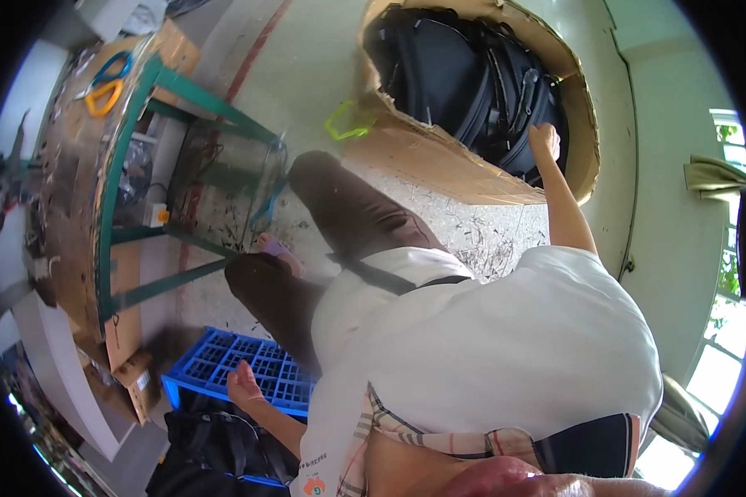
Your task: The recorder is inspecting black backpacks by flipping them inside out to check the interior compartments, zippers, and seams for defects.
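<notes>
At the upper right, my right hand (544, 142) reaches over the rim of a large cardboard box (447, 161). Its fingers are closed at the edge of a black backpack (505, 103); exactly which part they grip is hidden. The box is packed with black bags (427, 70), with straps showing on top. My left hand (243, 385) hovers at the lower left, above a blue plastic crate (215, 352). Its fingers are loosely curled and apart, with nothing visible in them. Beside the crate, below that hand, lies another black bag (224, 439) with straps.
A green-framed workbench (108, 224) stands at the left, with blue-handled scissors (113, 68) and orange-handled scissors (104, 98) on it. Small dark scraps (493, 240) litter the floor. A yellow-green strip (345, 122) lies beside the box. Cardboard boxes (124, 323) stand under the bench.
</notes>
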The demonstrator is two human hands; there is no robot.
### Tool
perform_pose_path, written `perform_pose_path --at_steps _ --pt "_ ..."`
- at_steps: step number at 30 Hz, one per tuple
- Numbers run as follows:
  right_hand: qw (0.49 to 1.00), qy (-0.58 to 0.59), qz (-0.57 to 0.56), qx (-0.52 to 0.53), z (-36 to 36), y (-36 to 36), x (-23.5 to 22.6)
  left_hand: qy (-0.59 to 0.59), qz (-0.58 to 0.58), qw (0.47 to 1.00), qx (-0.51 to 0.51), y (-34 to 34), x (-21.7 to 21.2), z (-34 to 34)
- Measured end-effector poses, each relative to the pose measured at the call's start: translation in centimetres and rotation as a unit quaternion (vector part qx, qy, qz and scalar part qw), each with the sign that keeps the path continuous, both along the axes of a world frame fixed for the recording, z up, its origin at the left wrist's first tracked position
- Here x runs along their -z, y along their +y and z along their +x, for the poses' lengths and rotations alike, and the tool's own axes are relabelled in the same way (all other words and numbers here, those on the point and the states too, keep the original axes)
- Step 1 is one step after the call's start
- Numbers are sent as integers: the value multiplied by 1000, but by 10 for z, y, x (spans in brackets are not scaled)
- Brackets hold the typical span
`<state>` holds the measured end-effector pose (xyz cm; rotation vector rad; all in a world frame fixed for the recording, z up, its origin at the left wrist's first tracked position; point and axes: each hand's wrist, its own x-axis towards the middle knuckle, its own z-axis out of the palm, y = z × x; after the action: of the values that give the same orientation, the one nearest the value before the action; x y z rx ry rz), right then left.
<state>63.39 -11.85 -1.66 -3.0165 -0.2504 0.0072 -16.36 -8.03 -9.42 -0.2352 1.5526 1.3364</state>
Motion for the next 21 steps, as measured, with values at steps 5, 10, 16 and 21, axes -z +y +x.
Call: perform_pose_path --at_steps 5,10,16,21 --pt "981 190 -26 -24 13 -5 46 195 -74 940 269 31 -38 103" --pt "993 103 -53 22 18 -9 69 224 -102 899 363 51 -50 132" --pt "997 -32 73 11 7 -11 -14 301 -73 857 412 73 -79 157" --pt "958 -16 135 -253 -96 20 -130 205 204 811 509 115 -161 296"
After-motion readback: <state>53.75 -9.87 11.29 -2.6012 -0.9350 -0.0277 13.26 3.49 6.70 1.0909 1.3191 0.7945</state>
